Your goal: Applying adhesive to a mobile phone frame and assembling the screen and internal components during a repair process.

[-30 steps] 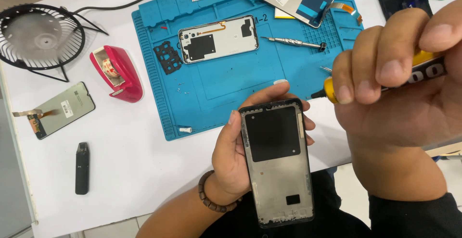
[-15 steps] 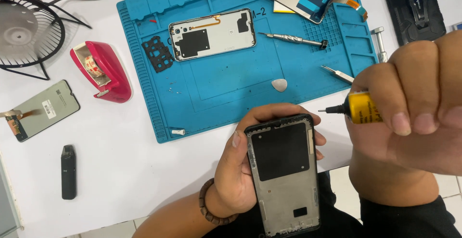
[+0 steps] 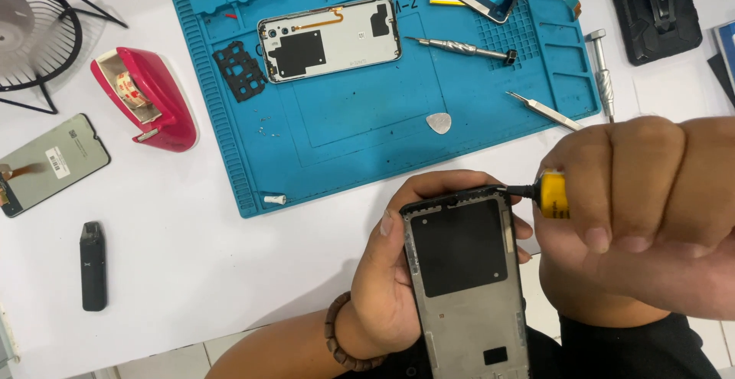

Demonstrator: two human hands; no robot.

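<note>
The left hand (image 3: 398, 287) gripped the phone frame (image 3: 467, 279), long way toward the person. The right hand (image 3: 643, 203) squeezed a glue tube (image 3: 553, 194), tip touching the frame's top right corner.

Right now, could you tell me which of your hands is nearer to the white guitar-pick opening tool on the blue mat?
Left. The left hand, holding the phone frame, sits just below the pick; the right hand, holding the yellow tube, is farther off to its lower right.

Bright, even overhead light fills the view, and the white table (image 3: 191, 272) is nearly washed out. Shadows are soft and short. The close right hand (image 3: 651, 210) looks slightly blurred.
</note>
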